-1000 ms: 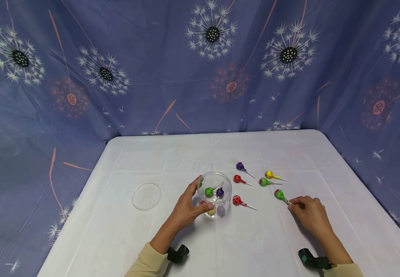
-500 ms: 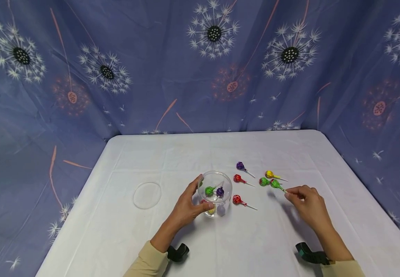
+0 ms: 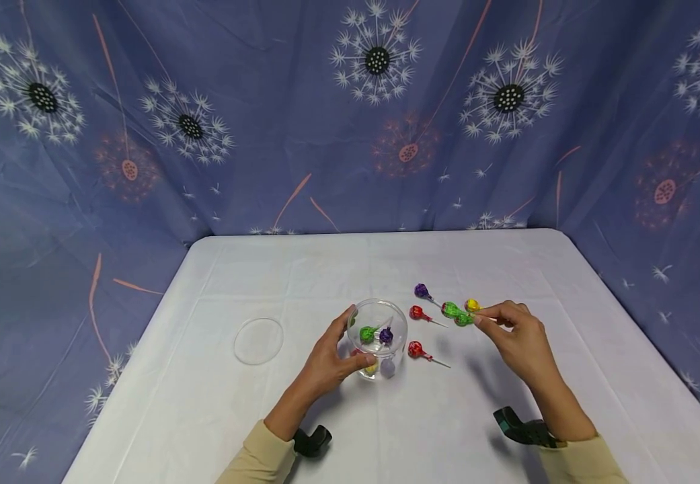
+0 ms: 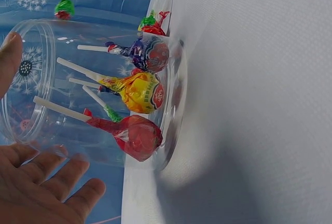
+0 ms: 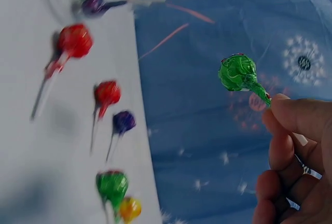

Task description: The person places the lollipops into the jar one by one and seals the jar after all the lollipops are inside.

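Dandelion-printed blue curtains stand behind and beside a table covered in white cloth. For reference, we centre the dial on the clear jar, with 12 o'clock toward the rear curtain. The jar stands mouth up; through its wall we see purple, yellow, red and green lollipops, sticks toward the mouth.

Left hand: grips the jar from 8 o'clock, thumb on the near side, fingers spread to the jar's width.

Right hand: at 3 o'clock, thumb and finger pinching the stick of a green lollipop. We locate this lollipop near 2 o'clock, raised above the cloth.

Loose on the cloth: a second green lollipop and a yellow lollipop between 2 and 3 o'clock; a purple lollipop between 1 and 2; one red lollipop at 2; another red lollipop at 3. We find a clear round lid at 9 o'clock.
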Demonstrator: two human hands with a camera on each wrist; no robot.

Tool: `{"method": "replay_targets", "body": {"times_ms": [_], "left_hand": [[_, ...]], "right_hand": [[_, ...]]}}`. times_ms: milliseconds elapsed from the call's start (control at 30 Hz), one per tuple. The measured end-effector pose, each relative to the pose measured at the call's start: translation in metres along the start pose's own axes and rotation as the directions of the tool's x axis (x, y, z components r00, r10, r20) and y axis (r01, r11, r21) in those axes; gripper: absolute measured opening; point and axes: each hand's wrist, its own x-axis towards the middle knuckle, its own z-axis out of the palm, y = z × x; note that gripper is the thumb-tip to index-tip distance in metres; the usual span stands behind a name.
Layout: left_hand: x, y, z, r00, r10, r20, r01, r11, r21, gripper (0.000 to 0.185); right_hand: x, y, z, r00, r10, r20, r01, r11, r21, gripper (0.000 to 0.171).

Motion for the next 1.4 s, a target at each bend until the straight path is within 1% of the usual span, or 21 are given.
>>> {"method": "replay_targets", "body": {"times_ms": [167,367,733,900,1067,1167,1267,1400], "left_hand": [[0.000,0.000,0.000,1.000,0.001,-0.003,-0.001,1.000,-0.005,0.094],[0.000,0.000,0.000,1.000,0.001,-0.004,-0.001,1.000,-0.002,0.093],[0.000,-0.001,0.000,1.000,0.006,-0.002,-0.006,1.000,-0.010,0.093],[0.001,-0.001,0.000,1.000,0.013,-0.002,-0.013,1.000,-0.023,0.093],[0.001,-0.003,0.000,1.000,0.027,-0.002,-0.027,0.999,-0.027,0.092],[0.001,-0.003,0.000,0.999,0.033,-0.004,-0.033,0.999,-0.029,0.092],[0.002,-0.003,-0.001,0.999,0.038,-0.003,-0.038,0.999,-0.034,0.092],[0.002,-0.004,-0.001,0.999,0.040,0.002,-0.040,0.998,-0.041,0.092]], "right_hand": [[0.007,-0.014,0.008,0.999,-0.011,0.035,0.008,0.996,0.087,0.013],[0.015,-0.035,0.016,0.997,-0.017,0.074,0.006,0.988,0.152,0.016],[0.021,-0.065,0.041,0.981,-0.126,0.144,0.090,0.967,0.237,0.005],[0.020,-0.073,0.056,0.973,-0.157,0.169,0.127,0.977,0.172,0.003],[0.020,-0.078,0.071,0.961,-0.202,0.188,0.186,0.978,0.099,0.006],[0.020,-0.081,0.079,0.950,-0.249,0.187,0.243,0.968,0.056,0.006],[0.019,-0.081,0.086,0.936,-0.303,0.180,0.306,0.952,0.016,0.007],[0.017,-0.082,0.093,0.922,-0.345,0.174,0.357,0.933,-0.042,0.008]]}}
